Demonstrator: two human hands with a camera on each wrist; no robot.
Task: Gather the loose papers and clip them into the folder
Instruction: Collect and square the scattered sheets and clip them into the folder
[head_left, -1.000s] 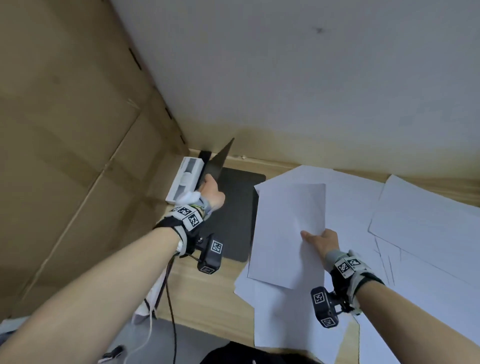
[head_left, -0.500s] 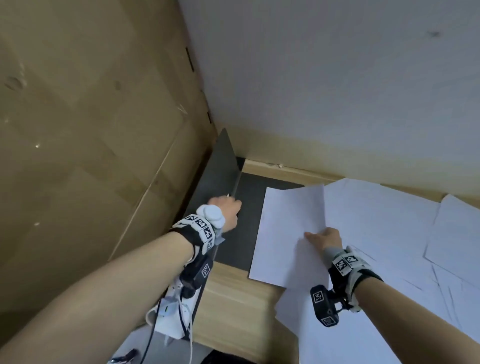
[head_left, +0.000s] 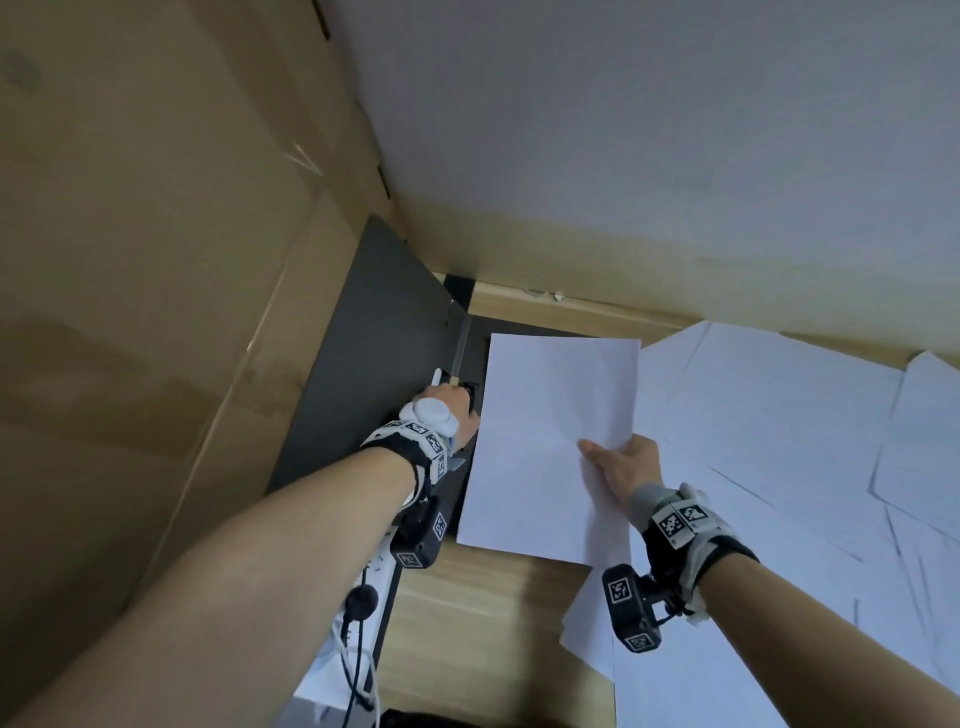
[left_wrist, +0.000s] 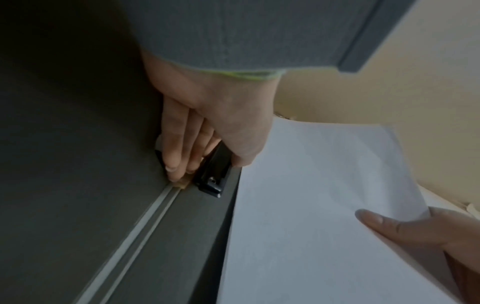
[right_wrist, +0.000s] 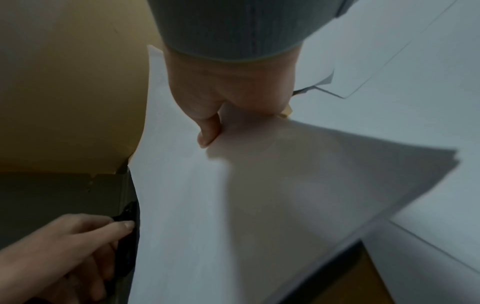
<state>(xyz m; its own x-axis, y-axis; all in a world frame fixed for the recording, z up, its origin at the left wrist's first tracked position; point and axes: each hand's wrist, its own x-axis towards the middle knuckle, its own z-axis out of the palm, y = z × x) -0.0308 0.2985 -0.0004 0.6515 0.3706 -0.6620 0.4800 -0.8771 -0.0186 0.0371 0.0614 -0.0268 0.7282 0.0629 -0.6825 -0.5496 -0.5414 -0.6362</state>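
The dark grey folder (head_left: 374, 358) lies open at the desk's left back corner, its cover leaning on the cardboard. My left hand (head_left: 457, 410) is at the spine: fingers press the fold, and the thumb and fingers pinch the black clip (left_wrist: 211, 176). My right hand (head_left: 618, 467) pinches a sheaf of white papers (head_left: 550, 441) at its right edge, thumb on top (right_wrist: 207, 131). The sheaf hovers over the folder's right half, its left edge close beside the clip (right_wrist: 127, 214). The sheaf hides most of the folder's inner face.
Several loose white sheets (head_left: 779, 415) cover the wooden desk (head_left: 467, 623) to the right. A cardboard wall (head_left: 156, 312) stands close on the left, a pale wall behind. A white power strip with cables (head_left: 363, 597) hangs off the desk's left front edge.
The folder cover has swung open to the left against the cardboard. My left hand went from the cover down to the clip. My right hand carried the sheaf left, over the folder.
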